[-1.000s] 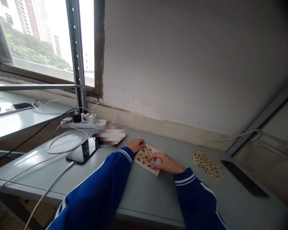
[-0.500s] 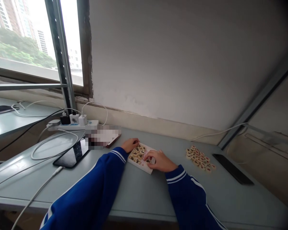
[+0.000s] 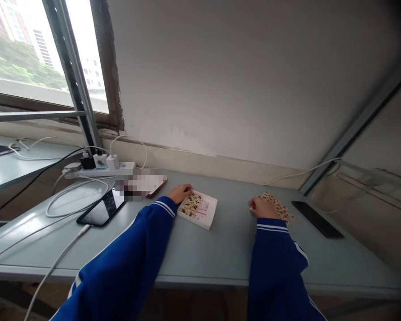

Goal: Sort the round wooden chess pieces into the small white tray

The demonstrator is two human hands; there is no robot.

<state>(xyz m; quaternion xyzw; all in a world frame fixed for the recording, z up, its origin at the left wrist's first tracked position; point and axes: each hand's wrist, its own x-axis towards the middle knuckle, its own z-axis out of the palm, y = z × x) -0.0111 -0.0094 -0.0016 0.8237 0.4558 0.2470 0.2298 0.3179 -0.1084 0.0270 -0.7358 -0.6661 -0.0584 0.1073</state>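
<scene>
"What is seen nearest?"

"Striped blue sleeves [image 3: 272, 249] are stretched over a smooth grey-green bench [image 3: 203, 258]. Beyond them, a shallow white rectangular box [image 3: 210, 209] is touched at its far left corner by the left hand [image 3: 180, 194]; whether its fingers are clamped cannot be told."

"And inside?"

"Round cream pieces [image 3: 191, 206] with dark characters are gathered on the left side."

"The right hand [image 3: 264, 207]?"

"It is held at a loose heap of cream pieces [image 3: 282, 209], partly hidden; its fingers are curled, their grip unclear."

"Farthest?"

"A plain grey wall [image 3: 220, 80] is shown."
</scene>
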